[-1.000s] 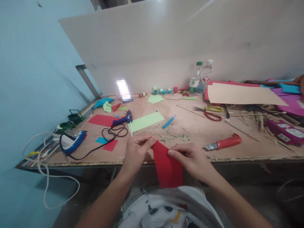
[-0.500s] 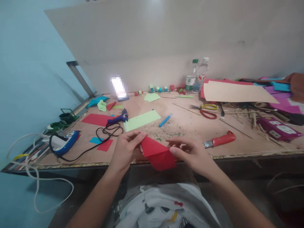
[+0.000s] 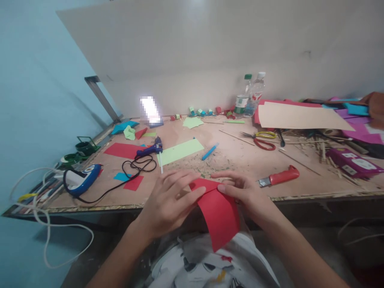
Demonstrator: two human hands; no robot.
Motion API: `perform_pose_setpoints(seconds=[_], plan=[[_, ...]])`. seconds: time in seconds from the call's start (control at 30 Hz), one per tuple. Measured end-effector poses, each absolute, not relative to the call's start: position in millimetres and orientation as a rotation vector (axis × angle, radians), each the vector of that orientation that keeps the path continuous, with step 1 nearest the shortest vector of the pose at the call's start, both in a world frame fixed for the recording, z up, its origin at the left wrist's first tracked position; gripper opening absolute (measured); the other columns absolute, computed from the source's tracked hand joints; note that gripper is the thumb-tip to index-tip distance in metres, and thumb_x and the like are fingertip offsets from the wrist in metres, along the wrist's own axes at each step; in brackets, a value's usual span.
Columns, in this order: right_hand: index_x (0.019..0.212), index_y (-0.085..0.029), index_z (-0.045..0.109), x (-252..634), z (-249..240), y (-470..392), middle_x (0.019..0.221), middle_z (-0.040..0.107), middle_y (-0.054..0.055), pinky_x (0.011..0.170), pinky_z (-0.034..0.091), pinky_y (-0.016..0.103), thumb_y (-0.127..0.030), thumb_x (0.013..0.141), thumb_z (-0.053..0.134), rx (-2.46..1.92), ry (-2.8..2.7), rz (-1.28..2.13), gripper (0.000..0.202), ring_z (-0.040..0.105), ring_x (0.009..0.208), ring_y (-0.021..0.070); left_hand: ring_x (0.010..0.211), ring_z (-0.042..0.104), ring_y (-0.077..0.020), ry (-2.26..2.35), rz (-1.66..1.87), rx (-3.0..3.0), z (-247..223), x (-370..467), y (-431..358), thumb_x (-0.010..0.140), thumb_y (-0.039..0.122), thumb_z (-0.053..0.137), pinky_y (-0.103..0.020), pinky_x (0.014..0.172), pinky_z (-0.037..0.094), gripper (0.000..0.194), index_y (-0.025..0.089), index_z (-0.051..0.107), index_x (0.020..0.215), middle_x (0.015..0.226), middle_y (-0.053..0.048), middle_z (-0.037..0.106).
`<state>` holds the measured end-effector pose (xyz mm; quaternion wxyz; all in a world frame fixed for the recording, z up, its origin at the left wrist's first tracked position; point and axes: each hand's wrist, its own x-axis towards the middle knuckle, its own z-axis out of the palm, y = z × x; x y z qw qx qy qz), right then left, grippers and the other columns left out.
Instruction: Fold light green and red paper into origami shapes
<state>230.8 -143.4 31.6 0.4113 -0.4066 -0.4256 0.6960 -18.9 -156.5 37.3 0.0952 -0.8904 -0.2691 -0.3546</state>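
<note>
Left: blue wall (image 3: 30,88). Behind wooden table (image 3: 240,162): pale panel (image 3: 186,52), glare (image 3: 196,2) high up. Slanted metal bar (image 3: 103,100) at left. Dim below table.

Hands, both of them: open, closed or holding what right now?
Left hand: closed, holding red paper at its fold.
Right hand: holding the same paper.

No legible txt: green-cap btl (image 3: 241,105), white-cap btl (image 3: 257,96) & purple pkg (image 3: 354,162) all too blurry to read.
</note>
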Motion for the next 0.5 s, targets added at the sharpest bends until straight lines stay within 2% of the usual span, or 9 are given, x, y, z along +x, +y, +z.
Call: perform_pose_setpoints(seconds=[0.1,0.17,0.23,0.3,0.4,0.5], plan=[[0.097,-0.018,0.081,228,31,-144,0.06,0.06,-0.002,0.048,0.034,0.022,-0.047,0.078,0.086,-0.971,-1.011,1.783,0.035,0.047,0.05,0.0095,0.104,0.073,-0.0233,-0.997,-1.472,-2.704,33,-7,-160,0.092,0.006,0.063,-0.036,0.094,0.052,0.029,0.022,0.079,0.111,0.109,-0.01,0.081],[0.093,-0.017,0.08,227,31,-145,0.058,0.061,0.0,0.045,0.032,0.024,-0.056,0.081,0.08,-0.932,-0.958,1.802,0.041,0.045,0.047,0.0107,0.09,0.074,-0.0217,-1.486,-1.934,-2.694,33,1,-161,0.09,0.013,0.067,-0.031,0.081,0.056,0.02,0.022,0.083,0.097,0.095,-0.007,0.082],[0.093,-0.018,0.08,229,32,-146,0.065,0.068,0.003,0.045,0.035,0.025,-0.057,0.078,0.081,-0.922,-0.947,1.774,0.042,0.05,0.049,0.0124,0.078,0.074,-0.0227,-1.989,-2.26,-2.568,35,8,-160,0.086,0.025,0.074,-0.029,0.068,0.057,0.011,0.019,0.083,0.086,0.085,-0.007,0.081],[0.098,-0.02,0.08,230,33,-148,0.077,0.074,0.004,0.049,0.039,0.025,-0.05,0.074,0.086,-0.968,-1.039,1.678,0.039,0.057,0.056,0.0138,0.066,0.072,-0.0226,-2.204,-2.377,-2.512,35,13,-158,0.083,0.037,0.077,-0.029,0.058,0.056,0.022,0.016,0.082,0.082,0.073,-0.007,0.079],[0.107,-0.021,0.08,227,31,-150,0.078,0.075,0.004,0.053,0.044,0.025,-0.045,0.077,0.087,-1.052,-1.246,1.517,0.039,0.062,0.064,0.0161,0.066,0.072,-0.0233,-2.292,-2.46,-2.516,33,18,-156,0.078,0.043,0.08,-0.03,0.06,0.057,0.029,0.014,0.081,0.079,0.069,-0.007,0.077],[0.097,-0.018,0.081,221,29,-149,0.069,0.073,0.003,0.054,0.05,0.026,-0.047,0.081,0.083,-1.068,-1.29,1.449,0.033,0.064,0.061,0.0165,0.076,0.074,-0.024,-2.317,-2.535,-2.517,30,19,-157,0.075,0.037,0.084,-0.031,0.071,0.06,0.024,0.015,0.081,0.083,0.081,-0.008,0.08]])
